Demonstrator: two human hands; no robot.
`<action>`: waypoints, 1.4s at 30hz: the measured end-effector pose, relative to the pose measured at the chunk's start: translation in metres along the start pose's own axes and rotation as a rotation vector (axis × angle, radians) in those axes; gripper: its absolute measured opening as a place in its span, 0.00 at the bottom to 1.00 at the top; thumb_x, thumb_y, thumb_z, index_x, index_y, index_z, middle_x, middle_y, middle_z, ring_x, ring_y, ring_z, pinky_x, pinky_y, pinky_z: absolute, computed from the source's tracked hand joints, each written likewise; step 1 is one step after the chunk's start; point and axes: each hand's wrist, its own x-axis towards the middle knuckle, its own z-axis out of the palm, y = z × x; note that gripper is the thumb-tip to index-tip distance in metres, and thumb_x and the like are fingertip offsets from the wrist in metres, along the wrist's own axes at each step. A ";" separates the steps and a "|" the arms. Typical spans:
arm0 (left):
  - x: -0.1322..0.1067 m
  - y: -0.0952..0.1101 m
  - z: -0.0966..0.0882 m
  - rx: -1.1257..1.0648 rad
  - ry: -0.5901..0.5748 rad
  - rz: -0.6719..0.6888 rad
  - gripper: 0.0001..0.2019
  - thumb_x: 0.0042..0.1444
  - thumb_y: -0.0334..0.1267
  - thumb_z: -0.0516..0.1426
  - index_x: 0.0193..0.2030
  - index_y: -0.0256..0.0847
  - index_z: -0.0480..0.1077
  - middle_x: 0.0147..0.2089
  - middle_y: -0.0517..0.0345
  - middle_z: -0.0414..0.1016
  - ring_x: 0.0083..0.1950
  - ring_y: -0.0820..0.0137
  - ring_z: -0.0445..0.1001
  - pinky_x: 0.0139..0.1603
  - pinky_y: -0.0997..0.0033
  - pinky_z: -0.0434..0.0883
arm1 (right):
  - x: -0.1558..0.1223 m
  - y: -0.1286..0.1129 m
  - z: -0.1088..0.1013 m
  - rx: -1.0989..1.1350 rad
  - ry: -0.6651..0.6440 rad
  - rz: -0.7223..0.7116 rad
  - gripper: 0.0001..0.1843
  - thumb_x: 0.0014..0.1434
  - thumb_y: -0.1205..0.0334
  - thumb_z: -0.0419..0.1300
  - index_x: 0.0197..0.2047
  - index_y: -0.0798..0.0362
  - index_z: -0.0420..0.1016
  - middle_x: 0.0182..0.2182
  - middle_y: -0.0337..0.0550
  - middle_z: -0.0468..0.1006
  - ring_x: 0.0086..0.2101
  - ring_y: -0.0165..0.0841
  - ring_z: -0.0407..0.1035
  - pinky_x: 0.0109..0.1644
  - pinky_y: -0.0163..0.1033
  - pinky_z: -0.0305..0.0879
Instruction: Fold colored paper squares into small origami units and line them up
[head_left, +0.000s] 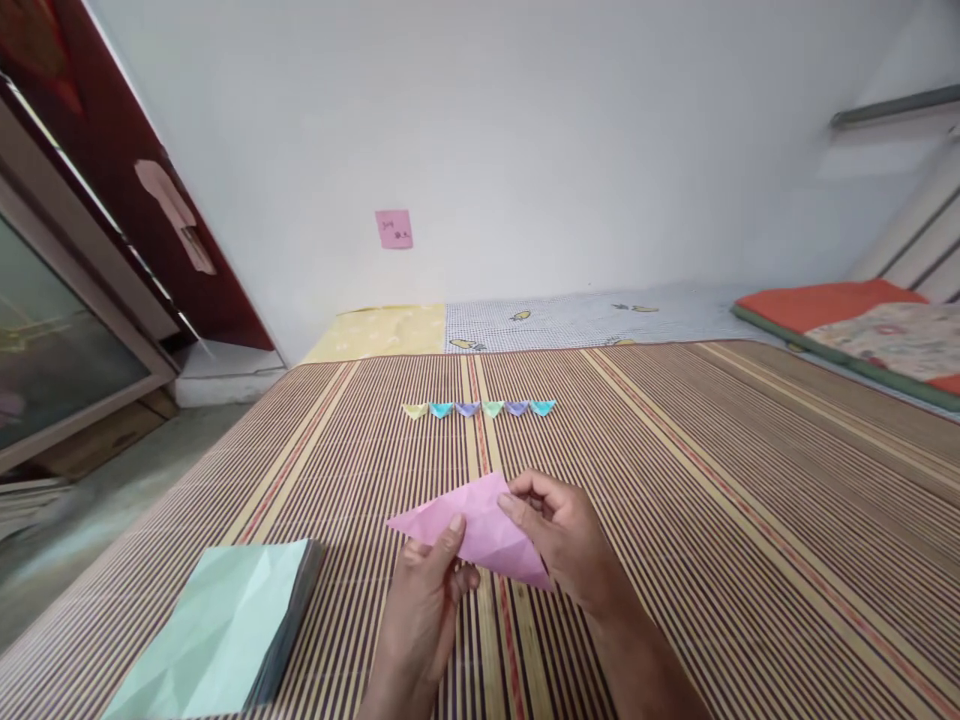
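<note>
A pink sheet of paper (487,528), folded to a triangle-like shape with creases across it, is held up between both hands over the striped mat. My left hand (427,600) pinches its lower left part, thumb on top and fingers underneath. At the right side, my right hand (564,530) grips the paper near its upper corner between thumb and bent fingers. Beyond them, several small folded paper pieces (468,409) in yellow, blue, purple and green lie in a row on the mat.
A thick stack of pale green paper (217,620) lies on the striped mat (712,560) at the left front. Folded orange and floral bedding (847,310) sits at the far right. A pink note (394,229) is stuck to the white wall behind.
</note>
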 end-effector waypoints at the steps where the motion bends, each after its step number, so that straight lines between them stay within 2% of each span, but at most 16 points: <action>1: -0.001 -0.002 0.000 0.002 0.001 0.008 0.15 0.43 0.37 0.74 0.36 0.36 0.78 0.30 0.60 0.75 0.27 0.76 0.69 0.22 0.80 0.68 | 0.000 0.000 0.000 -0.007 0.013 -0.003 0.13 0.62 0.54 0.64 0.31 0.53 0.74 0.26 0.37 0.73 0.27 0.30 0.67 0.29 0.33 0.62; 4: -0.003 -0.006 0.002 0.021 -0.010 0.002 0.16 0.44 0.37 0.73 0.39 0.37 0.79 0.32 0.59 0.76 0.27 0.76 0.68 0.22 0.79 0.65 | -0.001 -0.002 0.000 -0.024 -0.002 0.005 0.13 0.62 0.54 0.63 0.30 0.53 0.74 0.25 0.36 0.71 0.26 0.30 0.66 0.28 0.33 0.61; 8: -0.006 -0.008 0.007 0.043 0.009 -0.006 0.18 0.43 0.38 0.74 0.41 0.38 0.79 0.36 0.57 0.78 0.31 0.74 0.70 0.27 0.78 0.66 | -0.001 -0.004 -0.001 -0.018 -0.026 -0.005 0.12 0.62 0.54 0.63 0.31 0.53 0.74 0.26 0.36 0.71 0.27 0.30 0.65 0.29 0.33 0.61; 12: -0.006 -0.009 0.008 0.057 0.027 0.062 0.15 0.40 0.37 0.74 0.34 0.38 0.77 0.30 0.62 0.73 0.28 0.76 0.66 0.26 0.77 0.64 | -0.001 -0.003 -0.002 0.022 -0.059 -0.004 0.12 0.62 0.54 0.64 0.33 0.53 0.75 0.26 0.37 0.71 0.27 0.30 0.65 0.30 0.33 0.61; 15: -0.005 -0.013 0.005 0.120 0.002 0.114 0.12 0.44 0.37 0.73 0.31 0.38 0.76 0.27 0.62 0.71 0.28 0.75 0.65 0.27 0.76 0.64 | -0.002 -0.002 0.000 0.029 -0.069 0.008 0.11 0.62 0.55 0.63 0.33 0.53 0.75 0.27 0.37 0.72 0.27 0.30 0.66 0.29 0.33 0.61; 18: -0.004 -0.015 0.001 0.179 -0.039 0.128 0.11 0.49 0.40 0.71 0.30 0.37 0.75 0.26 0.62 0.69 0.26 0.75 0.63 0.27 0.75 0.62 | -0.003 -0.002 0.003 -0.033 -0.017 -0.008 0.13 0.64 0.53 0.60 0.31 0.52 0.72 0.24 0.36 0.70 0.25 0.30 0.64 0.27 0.33 0.59; 22: -0.004 -0.002 -0.003 0.283 -0.057 0.179 0.17 0.56 0.47 0.66 0.24 0.37 0.73 0.21 0.63 0.66 0.22 0.75 0.59 0.24 0.74 0.57 | -0.004 -0.001 0.000 -0.126 -0.012 -0.022 0.16 0.67 0.52 0.57 0.30 0.51 0.68 0.23 0.35 0.67 0.24 0.30 0.62 0.25 0.34 0.56; 27: -0.006 0.019 -0.009 0.505 -0.068 0.319 0.22 0.60 0.51 0.62 0.20 0.40 0.70 0.18 0.61 0.67 0.22 0.72 0.63 0.27 0.73 0.62 | -0.005 0.002 -0.014 -0.185 -0.025 0.006 0.16 0.68 0.49 0.56 0.33 0.50 0.69 0.25 0.37 0.70 0.26 0.32 0.64 0.27 0.35 0.59; 31: -0.005 0.020 -0.013 0.606 0.045 0.452 0.22 0.59 0.50 0.63 0.20 0.41 0.68 0.18 0.63 0.64 0.22 0.72 0.62 0.27 0.73 0.61 | -0.004 0.004 -0.020 -0.234 0.007 -0.043 0.15 0.68 0.50 0.56 0.33 0.50 0.71 0.26 0.37 0.69 0.27 0.32 0.63 0.29 0.36 0.59; 33: -0.004 0.019 -0.014 0.578 0.109 0.494 0.22 0.59 0.50 0.63 0.20 0.42 0.67 0.19 0.63 0.65 0.23 0.72 0.63 0.28 0.74 0.61 | -0.004 0.004 -0.019 -0.228 0.041 -0.058 0.14 0.68 0.51 0.56 0.33 0.50 0.71 0.25 0.36 0.68 0.26 0.32 0.63 0.29 0.35 0.58; 35: -0.004 0.017 -0.011 0.503 0.065 0.428 0.19 0.59 0.51 0.62 0.23 0.41 0.71 0.23 0.60 0.70 0.27 0.70 0.67 0.30 0.74 0.64 | -0.003 0.003 -0.014 -0.206 0.121 -0.078 0.14 0.67 0.52 0.57 0.32 0.50 0.70 0.24 0.35 0.66 0.25 0.31 0.61 0.27 0.35 0.57; 38: -0.006 0.010 -0.005 0.485 -0.103 0.227 0.14 0.54 0.49 0.66 0.34 0.40 0.77 0.30 0.55 0.76 0.29 0.69 0.69 0.30 0.73 0.65 | -0.004 0.000 -0.003 -0.154 0.207 -0.085 0.15 0.66 0.52 0.57 0.30 0.50 0.68 0.23 0.34 0.66 0.23 0.30 0.60 0.24 0.34 0.55; 40: -0.008 0.002 0.000 0.502 -0.102 0.166 0.13 0.50 0.46 0.69 0.29 0.38 0.77 0.24 0.58 0.72 0.25 0.72 0.64 0.26 0.74 0.63 | -0.003 -0.001 0.003 -0.098 0.172 -0.068 0.14 0.66 0.53 0.58 0.31 0.51 0.69 0.24 0.35 0.68 0.24 0.30 0.62 0.25 0.33 0.58; 42: -0.009 -0.004 0.003 0.479 -0.055 0.173 0.15 0.51 0.46 0.69 0.24 0.38 0.75 0.21 0.61 0.68 0.23 0.73 0.61 0.25 0.74 0.61 | -0.003 -0.001 0.005 -0.010 0.064 -0.021 0.12 0.65 0.54 0.61 0.33 0.51 0.70 0.26 0.35 0.71 0.26 0.30 0.66 0.28 0.33 0.62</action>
